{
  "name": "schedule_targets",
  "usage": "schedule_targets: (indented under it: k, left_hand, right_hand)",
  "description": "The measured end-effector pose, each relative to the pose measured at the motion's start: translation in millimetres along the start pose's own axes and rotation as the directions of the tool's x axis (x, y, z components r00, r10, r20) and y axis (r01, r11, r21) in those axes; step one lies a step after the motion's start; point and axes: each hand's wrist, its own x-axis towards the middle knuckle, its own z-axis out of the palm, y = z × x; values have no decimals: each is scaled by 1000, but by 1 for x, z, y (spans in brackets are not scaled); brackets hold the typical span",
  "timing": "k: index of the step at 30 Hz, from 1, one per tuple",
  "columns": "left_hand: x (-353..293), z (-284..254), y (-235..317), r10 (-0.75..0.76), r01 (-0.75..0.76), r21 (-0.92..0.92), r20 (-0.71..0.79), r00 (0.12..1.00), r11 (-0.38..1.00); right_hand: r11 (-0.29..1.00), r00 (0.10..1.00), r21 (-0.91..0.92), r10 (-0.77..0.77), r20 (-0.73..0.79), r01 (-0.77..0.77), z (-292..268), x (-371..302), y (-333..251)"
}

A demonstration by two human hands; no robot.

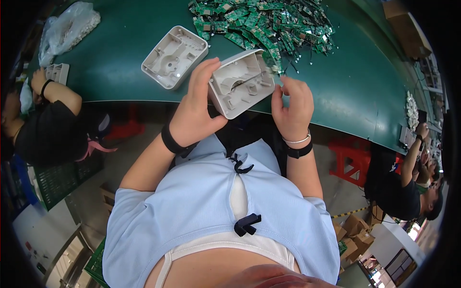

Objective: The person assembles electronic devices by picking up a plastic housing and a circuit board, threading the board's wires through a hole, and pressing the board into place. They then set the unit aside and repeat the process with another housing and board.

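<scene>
Holding white housing (249,98) over near edge of green table (117,72), your left hand (194,108) clasps its side | your right hand (294,103) curled, pinch unclear | risk: slack left grip drops it

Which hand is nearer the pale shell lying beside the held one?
Left hand, just lower right of the pale shell; the right hand is farther right, beyond the held shell.

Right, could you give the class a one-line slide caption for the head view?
Left hand holding an open plastic housing, right hand close beside it, circuit boards piled beyond.
</scene>
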Motion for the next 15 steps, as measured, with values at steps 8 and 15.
schedule_targets:
  k: [8,15]
  left_hand:
    - [3,-5,1,39,-40,68,22,999,997]
    - [0,-6,4,-166,167,-51,36,986,985]
  right_hand:
    - [989,981,106,-116,154,100,-9,25,10]
    - [943,924,73,-334,188,326,-30,35,-3]
